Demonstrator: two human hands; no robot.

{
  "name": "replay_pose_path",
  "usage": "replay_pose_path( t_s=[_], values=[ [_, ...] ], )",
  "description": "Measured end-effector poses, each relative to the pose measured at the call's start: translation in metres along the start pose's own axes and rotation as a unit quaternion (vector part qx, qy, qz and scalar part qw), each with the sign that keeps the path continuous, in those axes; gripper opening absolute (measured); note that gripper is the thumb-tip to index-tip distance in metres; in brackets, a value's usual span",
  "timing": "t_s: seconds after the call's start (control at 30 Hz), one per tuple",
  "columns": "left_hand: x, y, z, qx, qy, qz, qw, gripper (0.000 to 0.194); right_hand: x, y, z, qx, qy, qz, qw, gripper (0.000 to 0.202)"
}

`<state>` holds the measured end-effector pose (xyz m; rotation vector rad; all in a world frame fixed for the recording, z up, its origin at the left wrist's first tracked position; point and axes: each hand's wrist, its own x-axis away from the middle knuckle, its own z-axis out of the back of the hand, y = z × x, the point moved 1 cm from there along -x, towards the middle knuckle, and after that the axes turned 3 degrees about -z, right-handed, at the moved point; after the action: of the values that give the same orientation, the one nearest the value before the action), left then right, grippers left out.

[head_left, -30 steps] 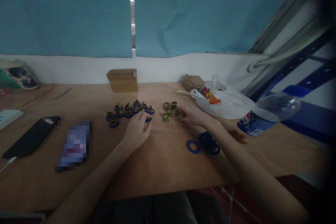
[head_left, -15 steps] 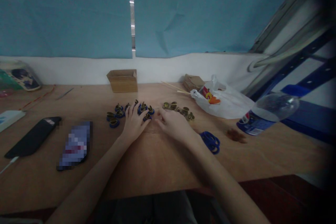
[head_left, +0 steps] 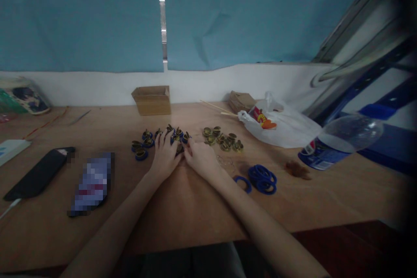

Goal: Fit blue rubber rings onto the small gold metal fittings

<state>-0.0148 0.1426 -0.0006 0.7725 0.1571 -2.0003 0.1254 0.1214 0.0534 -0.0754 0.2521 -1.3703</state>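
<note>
My left hand [head_left: 165, 153] rests over a group of small round brass pieces with blue rings [head_left: 148, 142]. Its longer fingers reach across the group, while thumb and index finger close around one blue-ringed brass piece [head_left: 179, 149]. Against the right side of that piece is my right hand [head_left: 202, 157], fingers bent and drawn together; their tips are partly hidden, so what they grip cannot be made out. Bare brass pieces [head_left: 225, 141] lie in a cluster beyond the right hand. Loose blue rings [head_left: 262, 178] are heaped beside my right forearm, one ring [head_left: 243, 184] apart. Faint clear rings [head_left: 227, 163] lie nearer the hand.
A cardboard box [head_left: 151, 100] stands at the back. Behind on the right are a white plastic bag [head_left: 282, 127] and thin sticks [head_left: 217, 107]. A bottle [head_left: 339, 141] stands at right. Two phones, one black [head_left: 41, 173], one pixelated [head_left: 92, 184], lie left.
My right hand has moved left from beside the bare brass pieces to the piece at my left hand. Clear rings and a separate blue ring have come into sight.
</note>
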Motion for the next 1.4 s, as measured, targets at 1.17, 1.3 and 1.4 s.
replay_pose_path(
  t_s=[1.17, 1.3, 1.4],
  values=[
    [-0.003, 0.008, 0.006, 0.543, 0.065, 0.215, 0.809, 0.026, -0.002, 0.006, -0.021, -0.268, 0.147, 0.048, 0.951, 0.019],
    [-0.002, 0.007, 0.005, 0.545, 0.075, 0.216, 0.807, 0.026, -0.001, 0.006, -0.026, -0.290, 0.155, 0.033, 0.944, 0.018],
    [-0.001, 0.007, 0.003, 0.543, 0.079, 0.208, 0.810, 0.024, -0.001, 0.006, -0.026, -0.299, 0.163, 0.033, 0.940, 0.017]
  ],
)
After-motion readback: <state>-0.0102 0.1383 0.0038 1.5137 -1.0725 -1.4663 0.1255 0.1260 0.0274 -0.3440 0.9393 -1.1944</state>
